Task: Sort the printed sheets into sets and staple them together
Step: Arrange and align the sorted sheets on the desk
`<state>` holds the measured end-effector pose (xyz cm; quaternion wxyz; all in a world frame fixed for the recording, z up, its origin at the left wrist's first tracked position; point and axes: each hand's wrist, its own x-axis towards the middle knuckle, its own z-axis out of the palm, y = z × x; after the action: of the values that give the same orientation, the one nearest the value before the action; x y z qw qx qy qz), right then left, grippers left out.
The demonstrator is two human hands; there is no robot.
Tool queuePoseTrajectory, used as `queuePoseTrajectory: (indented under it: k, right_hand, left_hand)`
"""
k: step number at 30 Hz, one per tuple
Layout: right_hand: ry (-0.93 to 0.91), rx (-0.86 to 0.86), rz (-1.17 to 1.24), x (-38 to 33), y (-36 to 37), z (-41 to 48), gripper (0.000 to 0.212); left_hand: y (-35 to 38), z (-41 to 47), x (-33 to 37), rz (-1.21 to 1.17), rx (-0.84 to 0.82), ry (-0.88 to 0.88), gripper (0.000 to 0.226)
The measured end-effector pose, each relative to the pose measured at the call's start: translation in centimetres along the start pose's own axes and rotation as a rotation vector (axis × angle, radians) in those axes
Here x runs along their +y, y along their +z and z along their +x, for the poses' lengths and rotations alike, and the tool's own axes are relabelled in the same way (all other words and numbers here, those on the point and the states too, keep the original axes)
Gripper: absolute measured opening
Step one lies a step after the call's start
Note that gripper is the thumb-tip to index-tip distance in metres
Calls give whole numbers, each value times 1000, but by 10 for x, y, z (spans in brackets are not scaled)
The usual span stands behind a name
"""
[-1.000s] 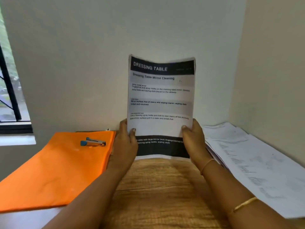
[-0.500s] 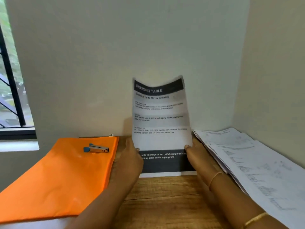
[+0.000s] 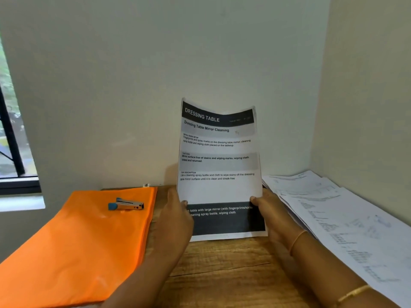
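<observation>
Pinching upright sheets (image 3: 219, 165), left hand (image 3: 175, 221) and right hand (image 3: 274, 215) fingers (image 3: 254, 199) sit between folder (image 3: 77, 241) with stapler (image 3: 125, 204) and papers (image 3: 344, 218).

A person's left grip (image 3: 175, 218) and right grip (image 3: 274, 215) hold a printed sheet (image 3: 219, 165) headed "DRESSING TABLE" upright by its side edges, thumbs on its face, its lower edge down at the wooden tabletop (image 3: 222, 265). To the left, a blue-and-silver stapler (image 3: 125, 204) lies on an orange folder (image 3: 84, 247). To the right, a loose stack of printed sheets (image 3: 338, 218) runs along the side wall. A window (image 3: 13, 152) shows at the left edge.
</observation>
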<state>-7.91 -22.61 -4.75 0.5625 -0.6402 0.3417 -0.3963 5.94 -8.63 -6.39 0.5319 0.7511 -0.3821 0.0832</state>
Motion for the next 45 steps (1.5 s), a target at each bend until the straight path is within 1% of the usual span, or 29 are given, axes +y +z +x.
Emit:
queuePoseTrajectory:
  k: [4, 7, 9, 13, 22, 28, 32, 34, 36, 40, 41, 43, 45]
  right_hand:
    - [-57, 7, 4, -5, 0, -2, 22]
    - [-115, 45, -42, -10, 1, -2, 19]
    - [-154, 57, -47, -12, 3, -2, 22]
    - [-193, 56, -13, -15, 4, -4, 20]
    - [-242, 50, 43, -16, 5, -6, 23]
    - [-261, 42, 32, -14, 6, -7, 21]
    - [-258, 62, 39, -15, 5, -7, 22]
    - [-266, 72, 39, -15, 3, -6, 23]
    - [-244, 64, 7, -13, 3, -6, 23]
    - [-160, 58, -119, -1, 5, -5, 34]
    - [-158, 67, -130, 0, 5, -4, 34]
    - [-167, 77, -146, -4, 5, -4, 29]
    - [-176, 87, -148, -9, 5, -2, 28]
  left_hand:
    - [-1, 0, 1, -65, -1, 15, 18]
    - [-1, 1, -1, -98, 56, 47, 9]
    - [-3, 2, 1, -130, 92, 64, 4]
    - [-8, 3, 4, -185, 132, 88, 11]
    - [-17, -1, 15, -268, 163, 89, 15]
    - [-20, -3, 16, -356, 124, 18, 17]
    - [-18, -2, 18, -361, 114, 35, 16]
    - [-16, -2, 16, -340, 127, 57, 15]
    - [-14, 0, 8, -283, 110, 35, 16]
    - [-9, 3, -13, -76, -55, -61, 29]
    - [-8, 3, -14, -66, -73, -64, 29]
    - [-10, 5, -12, -77, -63, -61, 28]
    - [-17, 9, -6, -136, -61, -71, 23]
